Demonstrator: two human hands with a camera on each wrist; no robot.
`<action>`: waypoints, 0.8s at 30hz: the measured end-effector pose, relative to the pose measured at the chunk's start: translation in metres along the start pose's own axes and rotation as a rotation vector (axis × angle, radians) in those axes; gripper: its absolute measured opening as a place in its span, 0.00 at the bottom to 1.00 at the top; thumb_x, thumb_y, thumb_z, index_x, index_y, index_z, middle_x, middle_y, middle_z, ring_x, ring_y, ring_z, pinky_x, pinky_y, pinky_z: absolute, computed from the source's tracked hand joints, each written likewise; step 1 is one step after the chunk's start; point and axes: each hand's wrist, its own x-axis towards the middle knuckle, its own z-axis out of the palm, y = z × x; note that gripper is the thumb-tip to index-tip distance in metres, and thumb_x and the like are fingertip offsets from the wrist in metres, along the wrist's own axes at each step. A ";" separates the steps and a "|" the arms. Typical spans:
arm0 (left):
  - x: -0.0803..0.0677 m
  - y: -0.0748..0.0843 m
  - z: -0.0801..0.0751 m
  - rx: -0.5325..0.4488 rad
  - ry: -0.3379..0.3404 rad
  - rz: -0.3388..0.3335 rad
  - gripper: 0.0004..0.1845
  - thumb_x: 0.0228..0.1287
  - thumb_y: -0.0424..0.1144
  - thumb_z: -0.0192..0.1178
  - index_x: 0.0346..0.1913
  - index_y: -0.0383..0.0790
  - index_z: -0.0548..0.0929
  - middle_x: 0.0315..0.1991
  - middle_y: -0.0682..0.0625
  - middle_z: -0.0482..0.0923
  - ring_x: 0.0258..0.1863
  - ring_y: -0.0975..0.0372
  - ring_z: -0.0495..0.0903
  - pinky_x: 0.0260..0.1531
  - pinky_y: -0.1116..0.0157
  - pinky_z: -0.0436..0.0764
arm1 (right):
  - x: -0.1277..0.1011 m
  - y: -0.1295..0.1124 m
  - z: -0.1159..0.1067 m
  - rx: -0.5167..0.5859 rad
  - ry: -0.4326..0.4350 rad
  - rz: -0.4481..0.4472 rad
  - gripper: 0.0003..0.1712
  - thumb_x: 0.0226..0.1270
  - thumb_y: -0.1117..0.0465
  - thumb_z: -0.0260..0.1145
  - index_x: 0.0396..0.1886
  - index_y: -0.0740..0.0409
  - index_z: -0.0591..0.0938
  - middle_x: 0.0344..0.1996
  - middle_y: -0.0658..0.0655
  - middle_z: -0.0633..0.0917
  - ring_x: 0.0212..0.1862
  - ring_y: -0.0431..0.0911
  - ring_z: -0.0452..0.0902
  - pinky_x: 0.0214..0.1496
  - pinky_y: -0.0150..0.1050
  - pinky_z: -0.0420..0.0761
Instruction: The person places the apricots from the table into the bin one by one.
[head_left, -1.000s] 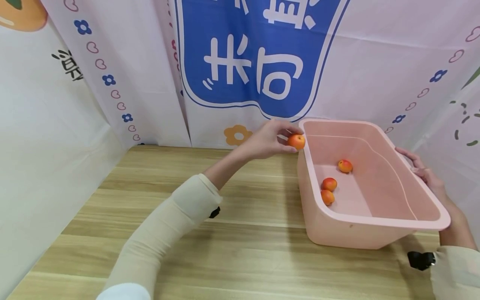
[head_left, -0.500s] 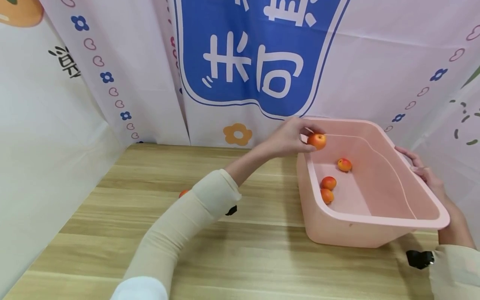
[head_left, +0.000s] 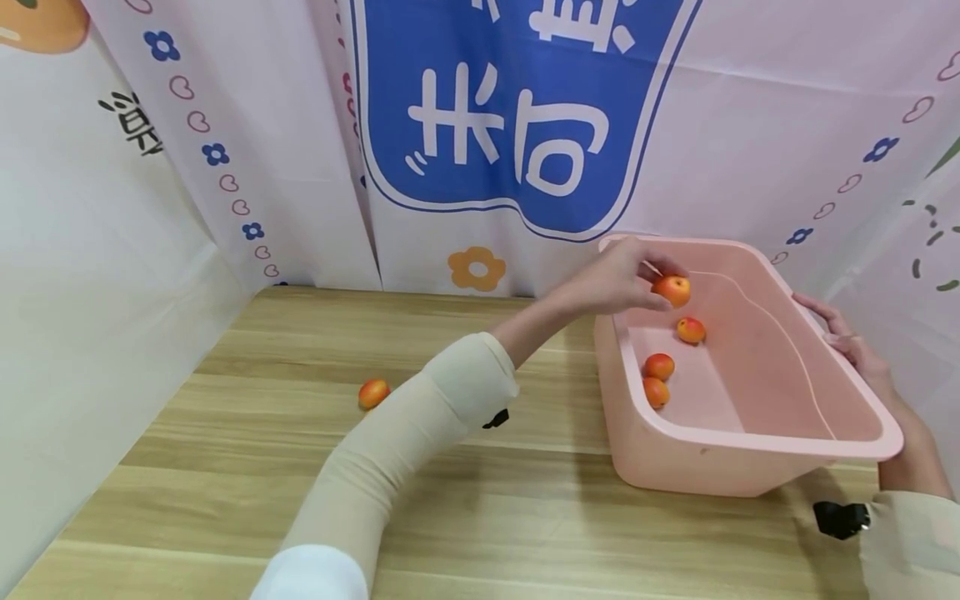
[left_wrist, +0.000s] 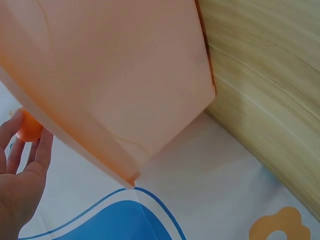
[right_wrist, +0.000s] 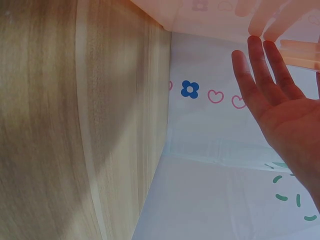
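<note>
- Pinching a small orange-red fruit between thumb and fingertips, the left hand has its grip closed just to the fruit's width; a fingertip hold seems to suit something so round and slight.
- That fruit hangs over the opening of the pink tub, toward the far left, above the tub's floor.
- At the tub's right rim, the right hand has a loose grip, fingers nearly straight against the outer wall, likely to steady it; whether the thumb presses the rim, I cannot tell.
- Inside, a paired fruit lies by the left wall, close against its neighbour; a lone fruit lies farther back.
- Left on the wood-grained bench is an outlying fruit, beside the ribless, stretchy-looking pale sleeve.
- Smooth, glossy and probably plastic, the tub has rounded corners; creased printed cloth hangs behind.
</note>
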 end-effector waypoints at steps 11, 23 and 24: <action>0.019 0.000 0.015 0.097 -0.007 0.023 0.18 0.64 0.32 0.73 0.56 0.32 0.87 0.44 0.46 0.84 0.42 0.61 0.79 0.41 0.79 0.80 | 0.000 0.000 -0.001 0.049 -0.026 0.000 0.47 0.70 0.73 0.09 0.78 0.58 0.65 0.65 0.57 0.78 0.56 0.46 0.81 0.49 0.32 0.85; 0.039 0.002 0.025 0.134 -0.038 -0.073 0.18 0.64 0.30 0.72 0.57 0.33 0.86 0.44 0.47 0.84 0.41 0.61 0.79 0.37 0.79 0.81 | 0.001 0.000 -0.003 0.062 -0.042 -0.010 0.48 0.69 0.74 0.08 0.78 0.59 0.64 0.66 0.57 0.77 0.57 0.46 0.80 0.50 0.32 0.84; 0.040 0.002 0.026 0.132 -0.036 -0.083 0.18 0.64 0.29 0.72 0.56 0.34 0.86 0.44 0.47 0.83 0.41 0.62 0.79 0.37 0.79 0.81 | 0.001 0.000 -0.004 0.087 -0.053 -0.007 0.48 0.68 0.73 0.08 0.78 0.59 0.64 0.66 0.58 0.77 0.57 0.46 0.80 0.50 0.32 0.85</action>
